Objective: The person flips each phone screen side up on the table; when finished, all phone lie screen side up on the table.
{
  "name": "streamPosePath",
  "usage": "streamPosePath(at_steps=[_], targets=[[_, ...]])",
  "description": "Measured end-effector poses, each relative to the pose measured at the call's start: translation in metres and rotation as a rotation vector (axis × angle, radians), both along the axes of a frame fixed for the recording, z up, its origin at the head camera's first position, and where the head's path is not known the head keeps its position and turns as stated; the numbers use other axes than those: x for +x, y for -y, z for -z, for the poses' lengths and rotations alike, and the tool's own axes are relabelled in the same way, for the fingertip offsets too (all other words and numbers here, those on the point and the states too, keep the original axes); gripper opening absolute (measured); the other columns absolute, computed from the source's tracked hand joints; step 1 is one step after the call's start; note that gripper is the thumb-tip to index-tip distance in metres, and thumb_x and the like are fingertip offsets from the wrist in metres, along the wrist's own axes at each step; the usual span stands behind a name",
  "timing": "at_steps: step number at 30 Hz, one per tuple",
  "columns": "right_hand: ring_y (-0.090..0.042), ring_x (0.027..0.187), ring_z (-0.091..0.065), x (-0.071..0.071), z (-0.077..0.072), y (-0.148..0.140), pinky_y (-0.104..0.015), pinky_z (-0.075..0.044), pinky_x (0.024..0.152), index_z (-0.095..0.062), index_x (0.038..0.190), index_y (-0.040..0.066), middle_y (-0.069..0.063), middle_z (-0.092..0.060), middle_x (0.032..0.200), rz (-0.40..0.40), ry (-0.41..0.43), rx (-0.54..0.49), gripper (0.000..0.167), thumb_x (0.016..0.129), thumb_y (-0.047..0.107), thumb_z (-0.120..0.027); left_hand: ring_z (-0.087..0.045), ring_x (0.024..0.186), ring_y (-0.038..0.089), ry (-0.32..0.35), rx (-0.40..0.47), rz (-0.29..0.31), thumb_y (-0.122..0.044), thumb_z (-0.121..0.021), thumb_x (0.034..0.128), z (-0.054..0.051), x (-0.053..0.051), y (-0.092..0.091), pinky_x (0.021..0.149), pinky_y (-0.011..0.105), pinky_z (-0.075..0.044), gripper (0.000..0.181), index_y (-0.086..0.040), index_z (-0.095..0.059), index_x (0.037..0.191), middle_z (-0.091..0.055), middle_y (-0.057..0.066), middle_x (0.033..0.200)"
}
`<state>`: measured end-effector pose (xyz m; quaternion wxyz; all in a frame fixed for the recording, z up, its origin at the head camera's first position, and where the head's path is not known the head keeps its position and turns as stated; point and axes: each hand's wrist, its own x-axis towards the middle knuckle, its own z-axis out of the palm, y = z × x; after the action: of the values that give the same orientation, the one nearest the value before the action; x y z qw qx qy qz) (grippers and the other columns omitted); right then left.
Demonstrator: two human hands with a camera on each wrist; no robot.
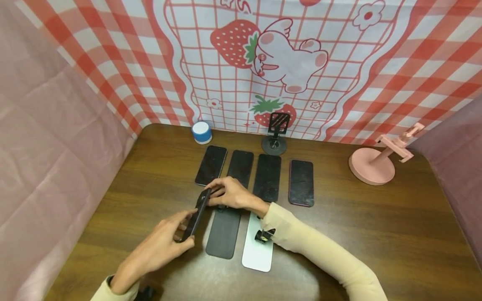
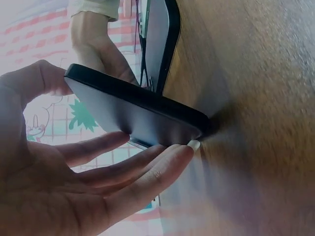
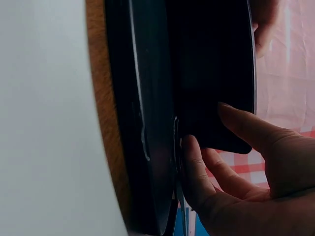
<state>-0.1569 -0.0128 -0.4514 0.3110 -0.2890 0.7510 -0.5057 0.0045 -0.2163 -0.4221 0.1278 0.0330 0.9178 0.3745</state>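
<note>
A black smartphone (image 1: 197, 215) is tipped up on its long edge at the left of the front row, held by both hands. My left hand (image 1: 160, 242) grips its near end, thumb on one side and fingers on the other. At the far end my right hand (image 1: 233, 194) pinches it; in the right wrist view the thumb rests on the dark screen (image 3: 211, 64). Right beside it a dark grey phone (image 1: 223, 236) lies back up, its top partly under the right hand. A pale mint phone (image 1: 257, 253) also lies back up, partly hidden by the right wrist.
Several phones lie screen up in a back row, including a leftmost one (image 1: 211, 165) and a red-edged one (image 1: 301, 183). Behind them stand a blue-and-white round container (image 1: 202, 133) and a black phone stand (image 1: 275, 144). A pink stand (image 1: 372, 166) is at right.
</note>
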Motion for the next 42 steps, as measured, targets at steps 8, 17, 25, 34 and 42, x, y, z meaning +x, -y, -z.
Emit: streamPosePath(at_steps=[8,17,25,34,42], targets=[[-0.027,0.111,-0.076,0.0,0.001,0.001,-0.026,-0.061,0.087,-0.067,0.129,0.0,-0.019,-0.073,0.123,0.014,-0.008,-0.025,0.043,0.09,0.012,-0.082,-0.071,0.102,0.022,-0.034,0.126,0.023,-0.008,-0.071,0.0874,-0.002,-0.004,0.006,0.076,0.026,-0.06,0.063,-0.014,-0.053,0.147,-0.067,0.015,0.13],[-0.027,0.108,-0.077,0.002,0.002,0.003,-0.025,-0.061,0.085,-0.068,0.124,0.0,-0.02,-0.073,0.122,0.062,-0.024,-0.03,0.04,0.088,0.01,-0.083,-0.073,0.095,0.024,-0.144,0.2,0.025,0.003,-0.072,0.0823,-0.002,-0.004,0.007,0.074,0.024,-0.061,0.067,-0.018,-0.056,0.144,-0.07,0.017,0.124],[-0.024,0.105,-0.077,0.003,0.004,0.005,-0.025,-0.061,0.086,-0.07,0.121,0.003,-0.016,-0.074,0.12,0.103,-0.053,0.008,0.038,0.088,0.016,-0.085,-0.074,0.088,0.022,-0.202,0.223,-0.039,0.011,-0.069,0.0773,0.0,-0.005,0.007,0.073,0.024,-0.062,0.066,-0.009,-0.061,0.139,-0.072,0.02,0.115],[-0.023,0.101,-0.077,0.005,0.006,0.005,-0.026,-0.061,0.083,-0.072,0.12,0.005,-0.015,-0.074,0.116,0.137,-0.089,0.028,0.038,0.087,0.018,-0.085,-0.07,0.084,0.012,-0.19,0.297,-0.085,0.015,-0.07,0.079,0.003,-0.005,0.012,0.072,0.025,-0.062,0.062,-0.002,-0.062,0.138,-0.07,0.021,0.11],[-0.02,0.093,-0.078,0.006,0.003,0.008,-0.023,-0.06,0.079,-0.075,0.116,0.008,-0.011,-0.074,0.11,0.167,-0.14,0.09,0.034,0.085,0.013,-0.087,-0.066,0.081,0.003,-0.165,0.283,-0.151,0.013,-0.074,0.0828,0.006,-0.006,0.021,0.07,0.023,-0.061,0.057,0.001,-0.062,0.137,-0.066,0.022,0.11]])
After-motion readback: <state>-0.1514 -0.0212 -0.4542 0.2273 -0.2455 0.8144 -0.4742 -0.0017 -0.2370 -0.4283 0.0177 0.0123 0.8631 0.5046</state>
